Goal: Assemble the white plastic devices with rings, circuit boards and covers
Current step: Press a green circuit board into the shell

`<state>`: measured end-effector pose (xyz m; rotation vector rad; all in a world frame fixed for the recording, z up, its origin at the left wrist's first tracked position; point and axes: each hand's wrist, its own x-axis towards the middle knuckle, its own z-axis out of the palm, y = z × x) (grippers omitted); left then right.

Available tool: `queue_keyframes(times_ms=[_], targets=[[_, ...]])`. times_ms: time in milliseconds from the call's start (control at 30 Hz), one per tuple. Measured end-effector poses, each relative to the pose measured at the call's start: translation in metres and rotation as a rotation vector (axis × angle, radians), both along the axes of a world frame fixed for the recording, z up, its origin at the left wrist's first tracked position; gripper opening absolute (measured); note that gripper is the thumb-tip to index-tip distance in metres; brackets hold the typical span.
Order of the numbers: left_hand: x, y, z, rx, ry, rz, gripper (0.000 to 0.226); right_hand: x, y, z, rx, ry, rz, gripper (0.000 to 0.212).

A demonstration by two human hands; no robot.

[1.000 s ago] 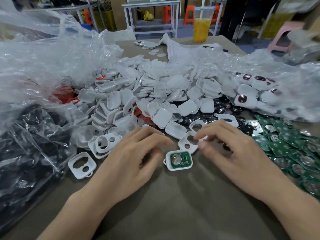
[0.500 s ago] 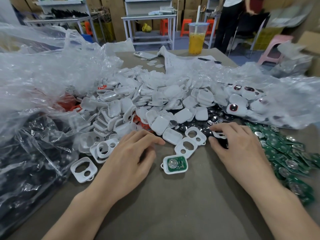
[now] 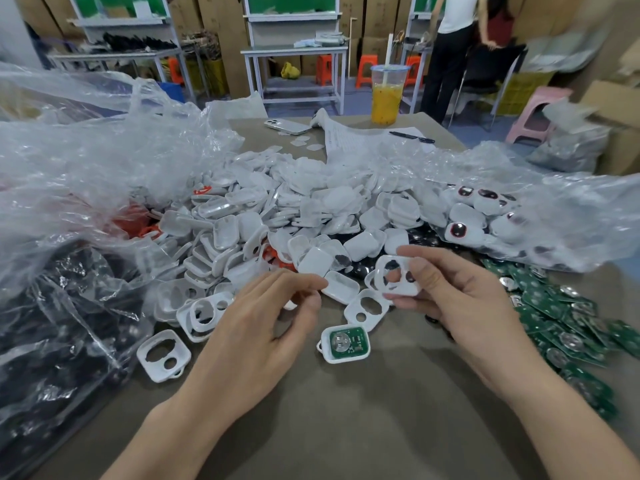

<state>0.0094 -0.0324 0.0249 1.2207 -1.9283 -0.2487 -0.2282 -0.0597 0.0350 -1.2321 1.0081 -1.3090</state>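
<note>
**A:** Where was the device being built?

**B:** The white base (image 3: 343,361), with a green circuit board (image 3: 348,341) seated in it, lay flat on the table (image 3: 346,427) between the two hands. It sat face up, I'd judge so that a cover could be pressed straight down onto it.

**A:** And the cover?

**B:** In the right hand (image 3: 460,306). Its fingers (image 3: 420,271) pinched a two-hole cover (image 3: 398,275) by its edges. It was clear of the table and tilted toward the person, probably to check which way round it went.

**A:** What about the left hand?

**B:** The left hand (image 3: 263,327) hovered just left of the base, fingers curled loosely toward the thumb. A pale sliver showed beneath them, but I couldn't tell whether they had hold of anything. It looked placed to steady the base.

**A:** Were supplies close?

**B:** All within reach. A spare cover (image 3: 369,308) lay just beyond the base, and the heap of white shells (image 3: 277,216) rose behind it. Dark discs (image 3: 358,271) spilled out near the right fingertips, and the loose boards (image 3: 561,313) lay beside the right wrist.
</note>
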Motion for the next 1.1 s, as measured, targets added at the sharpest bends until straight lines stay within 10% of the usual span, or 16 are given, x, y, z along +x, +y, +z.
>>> queue_keyframes(times_ms=[367,700,1100], targets=[[-0.012,-0.001,-0.003,0.156,0.185,-0.111,0.028,0.012,0.002,0.005,0.157,-0.160,0.226,0.064],[-0.015,0.000,0.005,0.388,0.572,-0.224,0.016,0.008,0.003,0.003,0.226,-0.317,0.391,0.036],[-0.014,0.001,0.009,0.365,0.572,-0.156,0.009,0.007,0.000,-0.001,0.090,-0.076,0.202,0.028]])
